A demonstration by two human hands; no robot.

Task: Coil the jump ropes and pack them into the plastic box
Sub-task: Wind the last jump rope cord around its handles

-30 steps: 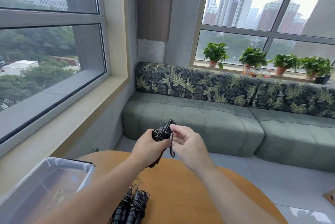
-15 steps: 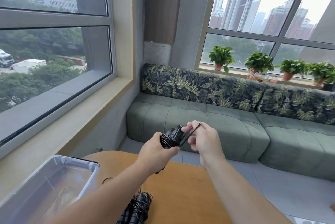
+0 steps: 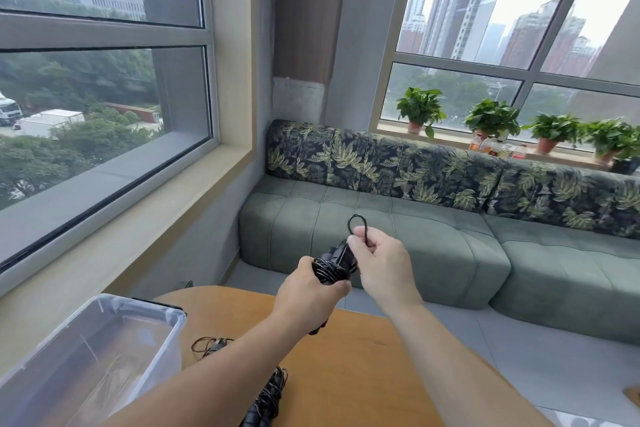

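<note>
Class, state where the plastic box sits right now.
In the head view the plastic box sits at the lower left, on the left edge of the round wooden table, below the window ledge.

Green sofa [image 3: 381, 239] w/ potted plants [image 3: 491, 118] behind.

Bright, even daylight pours in through the windows [image 3: 485, 28], sky blown out white up top. Soft shadows only on the table [image 3: 346, 374]. Wide-angle bending at the edges; slightly soft overall.
</note>
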